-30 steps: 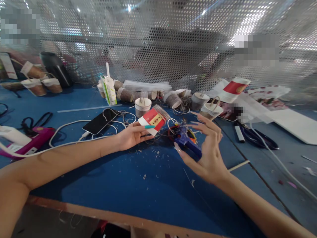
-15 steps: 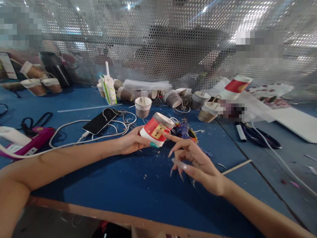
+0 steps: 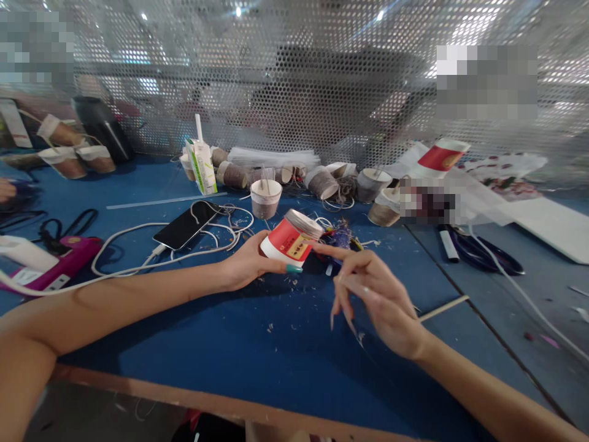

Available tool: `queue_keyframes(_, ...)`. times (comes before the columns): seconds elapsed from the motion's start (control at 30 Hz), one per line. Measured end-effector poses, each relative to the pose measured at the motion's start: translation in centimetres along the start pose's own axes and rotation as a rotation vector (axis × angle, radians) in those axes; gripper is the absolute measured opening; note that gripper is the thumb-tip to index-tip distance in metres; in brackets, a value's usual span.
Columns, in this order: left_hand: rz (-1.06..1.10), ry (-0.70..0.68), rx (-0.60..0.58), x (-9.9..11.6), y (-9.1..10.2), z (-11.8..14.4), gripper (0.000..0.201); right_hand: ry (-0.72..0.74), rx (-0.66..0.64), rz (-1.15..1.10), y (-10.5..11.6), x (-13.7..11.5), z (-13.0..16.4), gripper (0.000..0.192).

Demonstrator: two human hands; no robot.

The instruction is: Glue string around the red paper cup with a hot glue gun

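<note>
Clutter on the blue table (image 3: 257, 344): phone (image 3: 186, 225) with white cables (image 3: 129, 236), twine-wrapped cups (image 3: 265, 197), milk carton (image 3: 201, 164), pink glue gun (image 3: 55, 265) — none blocking the hands. Left hand (image 3: 246, 265) grips a red-and-white paper cup (image 3: 289, 238), tilted above the table; right hand (image 3: 375, 294), fingers loosely spread and holding nothing, touches the cup's side with its forefinger.

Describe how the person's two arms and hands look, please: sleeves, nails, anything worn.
Both forearms are bare, with no sleeves, watch or bracelet in view. The left hand has a long thumbnail painted teal. The right hand has long, pointed nails in a pale, nearly clear shade. No gloves are worn, and I cannot make out any rings.
</note>
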State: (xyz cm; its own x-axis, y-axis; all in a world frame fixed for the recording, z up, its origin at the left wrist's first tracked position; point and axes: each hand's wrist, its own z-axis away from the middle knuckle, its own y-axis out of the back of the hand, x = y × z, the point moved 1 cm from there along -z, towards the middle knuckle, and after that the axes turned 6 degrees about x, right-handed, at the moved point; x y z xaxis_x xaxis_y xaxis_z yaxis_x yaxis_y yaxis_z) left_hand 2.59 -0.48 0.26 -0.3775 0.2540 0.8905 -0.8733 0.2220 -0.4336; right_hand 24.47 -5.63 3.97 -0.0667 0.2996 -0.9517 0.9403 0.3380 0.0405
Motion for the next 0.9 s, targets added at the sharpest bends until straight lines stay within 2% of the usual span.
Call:
queue_keyframes(0.07,-0.047,-0.038,0.022,-0.2,-0.2,0.2,0.063,-0.048,-0.135,-0.025,-0.6,-0.1,0.4,0.023)
queue_keyframes(0.17,-0.091,-0.056,0.04,-0.3,-0.2,0.3,0.061,-0.12,-0.131,-0.104,-1.1,-0.6,0.3,0.025)
queue_keyframes(0.27,-0.085,-0.037,0.081,-0.1,-0.2,0.2,0.066,-0.121,0.011,-0.15,-0.7,-0.9,-0.3,0.027)
queue_keyframes(0.4,-0.055,-0.04,0.101,0.1,-0.4,0.2,0.069,-0.054,0.262,-0.138,0.4,-0.5,-1.1,0.028)
queue_keyframes(0.47,-0.087,-0.07,0.106,0.1,-0.5,0.3,0.067,-0.012,0.304,-0.121,0.6,-0.3,-1.1,0.025)
queue_keyframes(0.53,-0.145,-0.114,0.125,0.1,-0.6,0.4,0.064,-0.009,0.225,-0.1,0.2,-0.3,-0.7,0.019)
queue_keyframes(0.63,-0.225,-0.189,0.122,0.2,-0.8,0.8,0.06,-0.073,-0.035,-0.079,-0.9,-0.3,0.0,0.012)
queue_keyframes(0.7,-0.27,-0.236,0.12,0.3,-0.8,1.0,0.058,-0.101,-0.185,-0.079,-1.5,-0.3,0.4,0.018)
queue_keyframes(0.73,-0.287,-0.25,0.125,0.3,-0.8,1.1,0.057,-0.104,-0.217,-0.077,-1.6,-0.2,0.6,0.021)
queue_keyframes(0.8,-0.293,-0.252,0.136,0.3,-0.8,1.1,0.058,-0.076,-0.186,-0.059,-1.6,-0.2,0.7,0.025)
queue_keyframes(0.9,-0.239,-0.206,0.128,0.2,-0.8,1.0,0.059,-0.009,-0.025,-0.006,-1.1,-0.1,0.6,0.026)
